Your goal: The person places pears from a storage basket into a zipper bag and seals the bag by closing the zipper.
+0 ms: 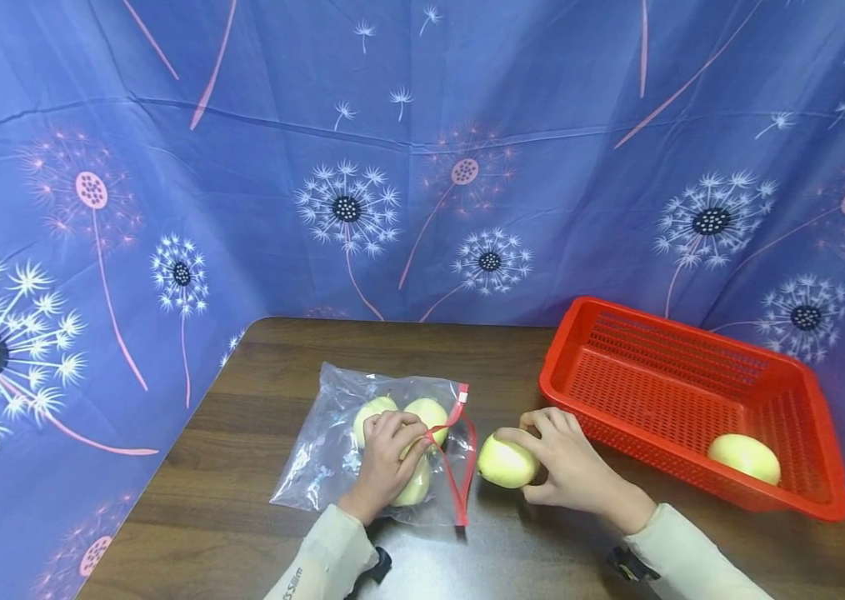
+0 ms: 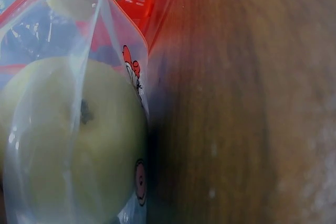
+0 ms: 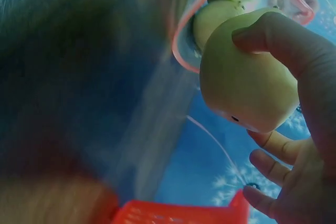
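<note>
Gripping fruit (image 1: 505, 464) lower centre, right hand (image 1: 572, 467) may snag bag (image 1: 317, 462) if left hand (image 1: 385, 458), pinching it, slips.

pale sleeves (image 1: 328, 554) – dark lettering (image 1: 292, 583) on left – black wristbands (image 1: 381, 566)

Brown wood-grain worktop (image 1: 227, 433), glare patch on near side, between left grip (image 1: 387, 460) and right grip (image 1: 568, 462). On it: clear red-edged bag (image 1: 312, 467) under left grip; red perforated basket (image 1: 640, 396) beyond and right of right grip.
</note>
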`<state>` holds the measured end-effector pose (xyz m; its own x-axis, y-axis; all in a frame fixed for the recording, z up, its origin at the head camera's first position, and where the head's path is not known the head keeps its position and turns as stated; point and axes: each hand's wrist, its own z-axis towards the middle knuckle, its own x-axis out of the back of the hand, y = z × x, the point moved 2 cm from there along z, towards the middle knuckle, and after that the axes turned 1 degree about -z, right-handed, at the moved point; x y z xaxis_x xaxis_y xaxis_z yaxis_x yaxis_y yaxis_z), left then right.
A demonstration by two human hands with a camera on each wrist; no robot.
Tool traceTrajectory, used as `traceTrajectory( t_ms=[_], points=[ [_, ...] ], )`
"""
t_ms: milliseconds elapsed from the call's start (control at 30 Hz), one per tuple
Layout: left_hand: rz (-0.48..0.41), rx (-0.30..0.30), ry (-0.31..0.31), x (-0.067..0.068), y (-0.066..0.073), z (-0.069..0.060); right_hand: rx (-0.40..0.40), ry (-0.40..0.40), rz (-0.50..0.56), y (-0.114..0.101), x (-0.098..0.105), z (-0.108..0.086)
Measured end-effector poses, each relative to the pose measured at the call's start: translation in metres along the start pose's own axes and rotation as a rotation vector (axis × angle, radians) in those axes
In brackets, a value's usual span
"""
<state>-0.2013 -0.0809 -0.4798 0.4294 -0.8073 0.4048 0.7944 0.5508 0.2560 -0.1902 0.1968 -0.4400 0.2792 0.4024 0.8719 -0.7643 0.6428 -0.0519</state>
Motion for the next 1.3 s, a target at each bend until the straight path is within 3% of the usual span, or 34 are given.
traceTrajectory(
  t_ms=[467,1300],
  points=[
    [-0.002,-0.008,-0.003,0.0,0.001,0.0,-0.066,-0.006,0.054,-0.005,-0.028,0.009],
    [-0.001,-0.029,0.002,-0.001,0.0,-0.001,-0.147,-0.124,0.167,-0.021,-0.055,0.032]
  ],
)
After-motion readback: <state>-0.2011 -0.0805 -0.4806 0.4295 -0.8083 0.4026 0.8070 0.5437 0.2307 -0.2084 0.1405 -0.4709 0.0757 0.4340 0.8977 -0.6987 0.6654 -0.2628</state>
